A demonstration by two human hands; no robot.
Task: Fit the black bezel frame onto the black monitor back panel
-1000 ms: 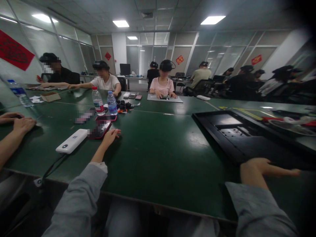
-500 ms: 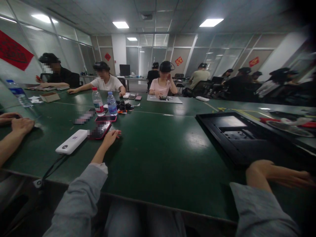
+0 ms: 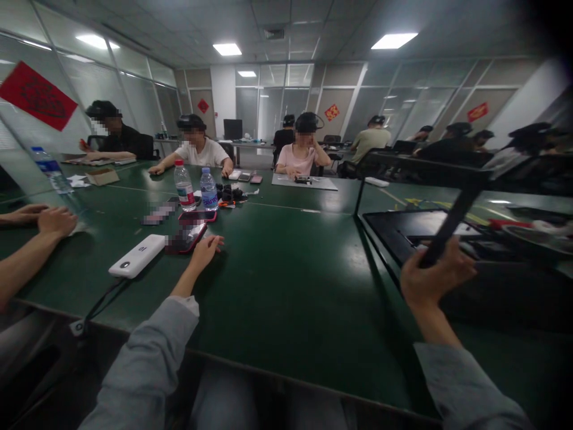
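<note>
My left hand [image 3: 205, 250] lies flat on the green table [image 3: 286, 280], fingers spread, right beside a red-cased phone [image 3: 185, 237]. My right hand [image 3: 433, 276] is closed around the near edge of a thin black frame panel [image 3: 449, 224], which is tilted up off a large black panel [image 3: 403, 230] lying on the table at the right. The lifted frame's top edge runs across the view at about head height of the people behind it.
A white power bank [image 3: 138, 255] with a cable lies left of the phone. Two water bottles [image 3: 184, 186] stand mid-table. Another person's hands [image 3: 54, 221] rest at the left edge. Several people sit around the far side. More trays lie at the far right [image 3: 532, 230].
My right hand went from lying flat beside the black panel to gripping a black frame and raising it on edge. My left hand stayed put. The view shifted slightly.
</note>
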